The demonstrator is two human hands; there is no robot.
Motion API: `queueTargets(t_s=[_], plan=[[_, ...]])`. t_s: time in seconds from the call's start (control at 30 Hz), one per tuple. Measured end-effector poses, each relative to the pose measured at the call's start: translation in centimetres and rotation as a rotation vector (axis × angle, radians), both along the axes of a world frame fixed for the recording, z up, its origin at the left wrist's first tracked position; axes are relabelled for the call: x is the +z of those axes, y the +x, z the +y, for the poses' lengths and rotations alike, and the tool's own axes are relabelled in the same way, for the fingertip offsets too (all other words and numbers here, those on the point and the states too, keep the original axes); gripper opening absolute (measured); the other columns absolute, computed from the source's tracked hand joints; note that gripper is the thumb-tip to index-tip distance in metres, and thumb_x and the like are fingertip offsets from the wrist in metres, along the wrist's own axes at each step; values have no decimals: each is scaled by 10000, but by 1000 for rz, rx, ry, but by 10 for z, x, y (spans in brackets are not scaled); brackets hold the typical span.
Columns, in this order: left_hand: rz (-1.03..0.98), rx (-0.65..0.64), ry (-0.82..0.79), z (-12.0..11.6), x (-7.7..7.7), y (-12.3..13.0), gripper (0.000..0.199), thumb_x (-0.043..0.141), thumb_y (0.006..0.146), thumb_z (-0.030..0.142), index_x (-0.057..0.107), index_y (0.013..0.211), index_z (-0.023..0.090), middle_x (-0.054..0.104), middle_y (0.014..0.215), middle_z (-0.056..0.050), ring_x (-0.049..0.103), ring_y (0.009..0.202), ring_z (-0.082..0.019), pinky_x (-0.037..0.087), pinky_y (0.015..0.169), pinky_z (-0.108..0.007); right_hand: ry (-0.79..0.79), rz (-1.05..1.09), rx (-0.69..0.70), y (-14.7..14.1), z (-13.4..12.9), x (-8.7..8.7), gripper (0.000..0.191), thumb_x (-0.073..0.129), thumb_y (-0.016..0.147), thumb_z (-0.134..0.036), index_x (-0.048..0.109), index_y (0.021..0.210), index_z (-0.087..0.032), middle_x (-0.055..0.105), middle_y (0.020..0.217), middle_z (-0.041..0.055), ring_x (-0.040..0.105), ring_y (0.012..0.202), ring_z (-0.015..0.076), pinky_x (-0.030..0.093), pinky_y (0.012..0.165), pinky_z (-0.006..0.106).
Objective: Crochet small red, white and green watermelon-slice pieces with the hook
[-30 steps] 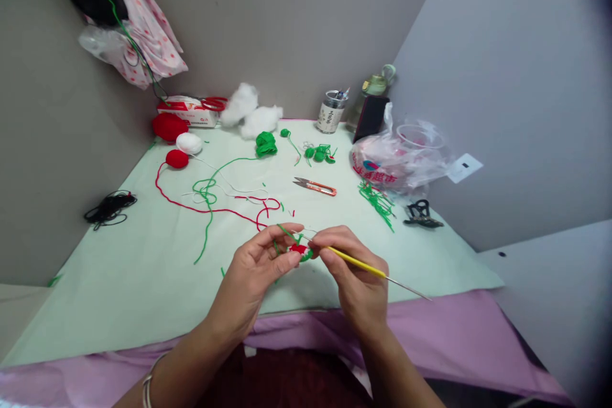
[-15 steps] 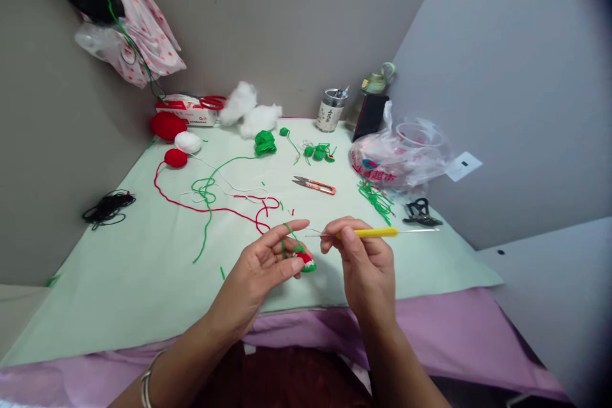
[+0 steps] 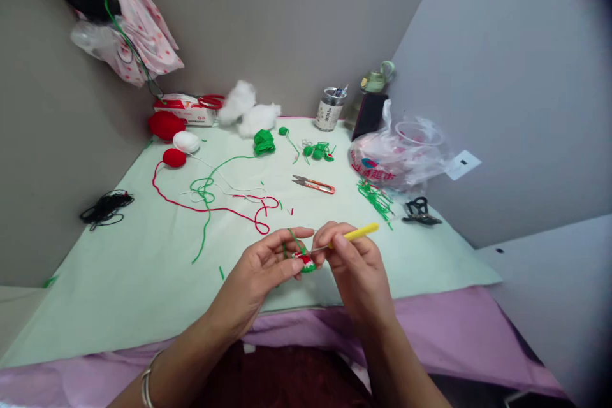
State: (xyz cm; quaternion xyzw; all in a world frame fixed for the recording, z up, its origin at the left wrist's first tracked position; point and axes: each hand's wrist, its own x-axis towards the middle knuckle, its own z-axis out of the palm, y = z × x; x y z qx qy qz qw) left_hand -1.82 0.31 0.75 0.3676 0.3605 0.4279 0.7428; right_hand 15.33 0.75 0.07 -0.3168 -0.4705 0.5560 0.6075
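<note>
My left hand [image 3: 268,266] pinches a small crocheted piece [image 3: 308,262] in red, white and green between thumb and fingers. A strand of green yarn [image 3: 296,239] runs from the piece up over my raised left index finger. In my right hand [image 3: 358,261] is a crochet hook [image 3: 362,232] with a yellow handle, held like a pen. Its thin metal shaft points left and reaches the top of the crocheted piece. Whether the tip is inside a stitch is too small to tell.
Beyond my hands lie thread snips [image 3: 313,185], a green yarn ball [image 3: 264,142], red yarn [image 3: 174,157] and white yarn [image 3: 186,141]. Green yarn scraps [image 3: 375,201], a plastic bag [image 3: 396,156] and a black claw clip [image 3: 419,211] are at right. Black cord [image 3: 106,209] lies at left.
My right hand has moved left and tilted the hook, bringing its shaft from apart to the crocheted piece. My left hand keeps its hold, nearly still.
</note>
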Motion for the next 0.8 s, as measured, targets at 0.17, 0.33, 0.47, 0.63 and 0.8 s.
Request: queueTargets(t_s=[0.17, 0.33, 0.47, 0.63, 0.8], plan=[[16, 69, 24, 0, 1, -1, 306, 876, 822, 309, 832, 1124, 295, 694, 934, -11, 586, 868, -152, 452, 776, -262, 408, -468, -147, 3, -16, 5, 188, 590, 1039, -159, 763, 1044, -230, 715, 920, 19, 663, 893, 154, 522, 798, 288], [16, 72, 29, -1, 3, -2, 281, 863, 837, 309, 835, 1116, 291, 679, 943, -13, 577, 858, -147, 459, 776, -259, 523, -593, -283, 6, -21, 8, 228, 560, 1026, -92, 733, 1108, -216, 717, 956, 24, 670, 914, 155, 533, 803, 293], [20, 74, 29, 0, 1, -1, 275, 855, 843, 308, 835, 1117, 289, 658, 940, -15, 574, 856, -147, 453, 768, -255, 512, -565, -396, 7, -21, 7, 215, 559, 1022, -86, 734, 1058, -206, 706, 930, 22, 667, 898, 157, 531, 795, 300], [19, 67, 38, -1, 0, -2, 264, 835, 864, 295, 829, 1128, 294, 648, 932, -12, 569, 822, -136, 441, 756, -248, 496, -555, -368, 6, -23, 7, 208, 554, 1026, -89, 728, 1044, -201, 695, 907, 19, 663, 879, 155, 524, 777, 303], [26, 65, 46, -1, 1, -2, 252, 831, 864, 292, 832, 1116, 297, 651, 920, -11, 568, 811, -137, 441, 755, -247, 480, -573, -334, 6, -24, 7, 211, 546, 1030, -89, 721, 1043, -205, 690, 909, 15, 656, 874, 151, 517, 773, 303]])
